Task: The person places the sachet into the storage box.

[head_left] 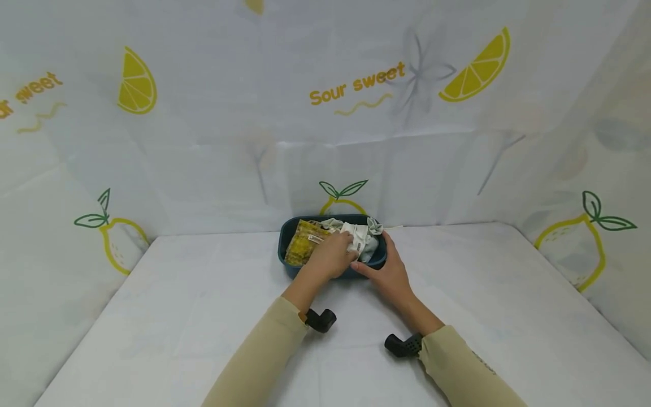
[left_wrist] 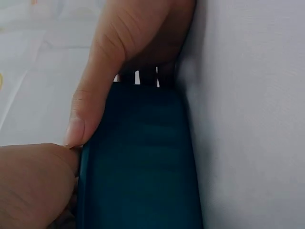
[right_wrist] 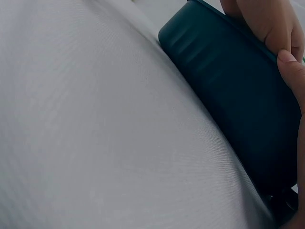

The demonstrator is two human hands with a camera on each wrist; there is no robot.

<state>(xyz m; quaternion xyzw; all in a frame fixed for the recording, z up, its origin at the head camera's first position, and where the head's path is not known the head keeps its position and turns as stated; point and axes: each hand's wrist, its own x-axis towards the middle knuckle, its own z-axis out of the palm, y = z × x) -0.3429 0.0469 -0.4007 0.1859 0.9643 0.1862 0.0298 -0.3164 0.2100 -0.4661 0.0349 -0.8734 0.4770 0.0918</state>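
A dark teal bin (head_left: pixel 351 274) holds soft packets. My left hand (head_left: pixel 329 257) reaches over its front rim, fingers curled down on a white packet with a printed label (head_left: pixel 359 233); its fingertips are partly hidden. Around the bin's right end, my right hand (head_left: pixel 393 278) grips the wall, thumb along the front rim and fingers behind the far side. In the right wrist view the right thumb (right_wrist: pixel 288 59) lies at the rim, touching the left hand (right_wrist: pixel 269 24). A yellow patterned packet (head_left: pixel 303 240) leans in the bin's left part.
Under the bin is a white-covered table (head_left: pixel 203 316), with a white lemon-print curtain (head_left: pixel 229 169) close behind it. Crumpled pale wrapping (head_left: pixel 374 226) sticks up at the bin's back right. Black wrist mounts (head_left: pixel 321 320) sit at both sleeves.
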